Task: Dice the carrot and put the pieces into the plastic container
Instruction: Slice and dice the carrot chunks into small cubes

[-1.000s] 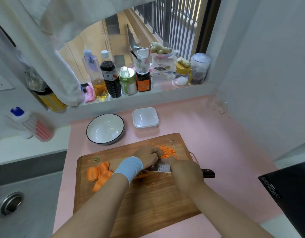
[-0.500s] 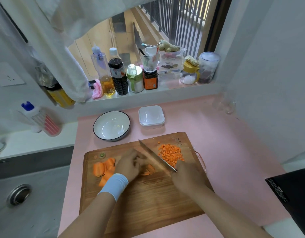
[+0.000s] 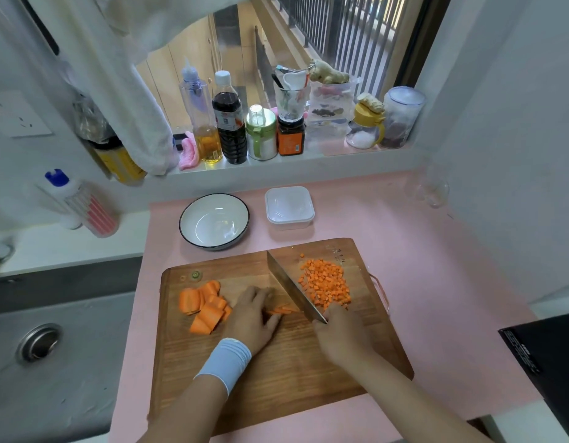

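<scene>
Carrot: three lots, all on the cutting board [image 3: 276,372].
Table [image 3: 420,266]: pink; carries the board, a bowl [image 3: 213,222] and the plastic container [image 3: 289,207], both standing behind the board and apart from it.
Knife [image 3: 292,289]: blade points away and leftward, edge at the strips [image 3: 281,310]; a second ago it lay flat across the board.
Hands: right hand [image 3: 339,337] clamped on the knife handle; left hand [image 3: 252,318] curled down onto the strips, as half a second ago.
Slabs [image 3: 203,303]: heap at the board's left.
Dice [image 3: 324,284]: pile just right of the blade, unmoved.
</scene>
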`<state>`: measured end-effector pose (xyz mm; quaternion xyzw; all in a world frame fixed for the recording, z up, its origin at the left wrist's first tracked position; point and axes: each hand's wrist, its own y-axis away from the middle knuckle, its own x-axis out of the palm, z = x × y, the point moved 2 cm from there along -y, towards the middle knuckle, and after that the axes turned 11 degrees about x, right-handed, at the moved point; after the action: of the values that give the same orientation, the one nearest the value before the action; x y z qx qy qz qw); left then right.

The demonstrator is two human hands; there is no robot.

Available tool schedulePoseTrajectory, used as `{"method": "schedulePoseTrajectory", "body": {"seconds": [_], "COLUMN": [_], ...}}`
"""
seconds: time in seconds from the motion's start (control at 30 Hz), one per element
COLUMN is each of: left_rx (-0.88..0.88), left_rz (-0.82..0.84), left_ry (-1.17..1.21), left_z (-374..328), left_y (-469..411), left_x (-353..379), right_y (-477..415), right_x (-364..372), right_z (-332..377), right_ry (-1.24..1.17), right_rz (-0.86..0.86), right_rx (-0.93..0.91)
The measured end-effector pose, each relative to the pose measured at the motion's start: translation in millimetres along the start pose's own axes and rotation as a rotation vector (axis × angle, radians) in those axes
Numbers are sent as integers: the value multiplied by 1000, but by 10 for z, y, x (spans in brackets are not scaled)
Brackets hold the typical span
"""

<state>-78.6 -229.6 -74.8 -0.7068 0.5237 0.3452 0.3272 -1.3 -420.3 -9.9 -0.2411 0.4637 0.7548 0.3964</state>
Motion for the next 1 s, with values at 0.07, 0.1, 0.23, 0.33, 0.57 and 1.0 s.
{"method": "schedulePoseTrajectory", "body": {"seconds": [0.07, 0.1, 0.23, 0.33, 0.57, 1.0], "left_rx": [-66, -66, 11, 6, 35, -156], "left_rz": [-24, -10, 70, 63, 153, 53], "left_ry": [-2, -13, 0, 17, -8, -21], "left_z": [41, 43, -41, -102, -138, -268], "left_y": [31, 31, -16, -19, -89, -14], "left_x": [-30, -38, -7, 8, 54, 55], "right_y": [17, 22, 26, 5, -1, 85], "right_x": [38, 53, 72, 74, 3, 57], "right_z": [5, 14, 89, 126, 43, 69], "right_ry": [-29, -37, -49, -51, -54, -49], "right_rz": [14, 22, 33, 42, 5, -15], "right_rx": [17, 22, 30, 40, 55, 35]}}
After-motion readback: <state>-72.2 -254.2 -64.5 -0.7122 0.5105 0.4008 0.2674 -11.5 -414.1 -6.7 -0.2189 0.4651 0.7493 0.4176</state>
